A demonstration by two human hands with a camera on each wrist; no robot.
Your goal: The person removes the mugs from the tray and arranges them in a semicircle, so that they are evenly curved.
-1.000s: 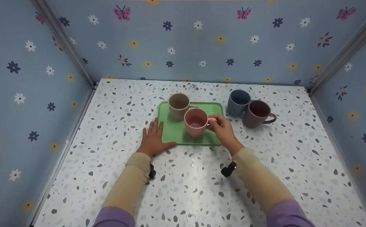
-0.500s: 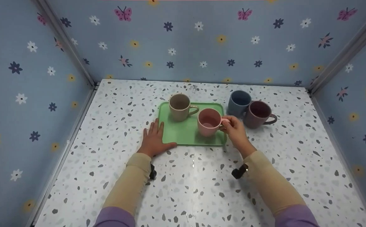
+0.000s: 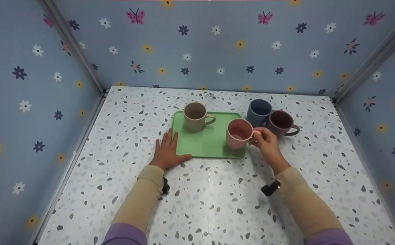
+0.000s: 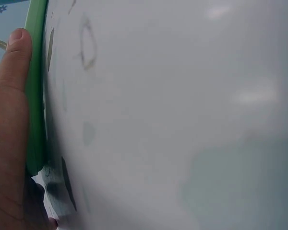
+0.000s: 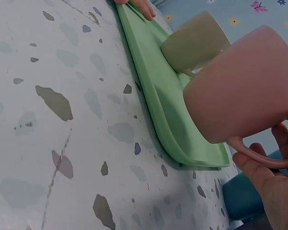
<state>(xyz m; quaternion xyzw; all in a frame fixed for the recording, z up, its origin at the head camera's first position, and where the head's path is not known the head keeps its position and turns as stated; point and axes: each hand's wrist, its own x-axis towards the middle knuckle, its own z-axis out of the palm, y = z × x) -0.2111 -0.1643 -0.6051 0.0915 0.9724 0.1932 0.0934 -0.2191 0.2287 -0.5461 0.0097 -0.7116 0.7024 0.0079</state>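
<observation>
My right hand [image 3: 268, 144] pinches the handle of a pink mug [image 3: 235, 140], which hangs upright over the right end of a green tray [image 3: 199, 144]. In the right wrist view the pink mug [image 5: 245, 86] shows a gap beneath its base, and fingers and thumb close on its handle. A tan mug [image 3: 194, 124] stands at the tray's back left, handle to the right. With fingers spread, my left hand [image 3: 166, 154] rests at the tray's front left corner, thumb along the front edge. The left wrist view shows that thumb beside the tray rim [image 4: 36, 105].
Right of the tray, a blue mug [image 3: 254, 118] and a dark maroon mug [image 3: 275, 126] stand close together, just behind my right hand. The speckled white table [image 3: 190, 200] is bounded by flowered blue panels [image 3: 204, 44] at the back and both sides.
My right hand has carried the pink mug rightward, away from the tan mug, from mid-tray to the tray's right end. The left hand has stayed in place at the tray corner.
</observation>
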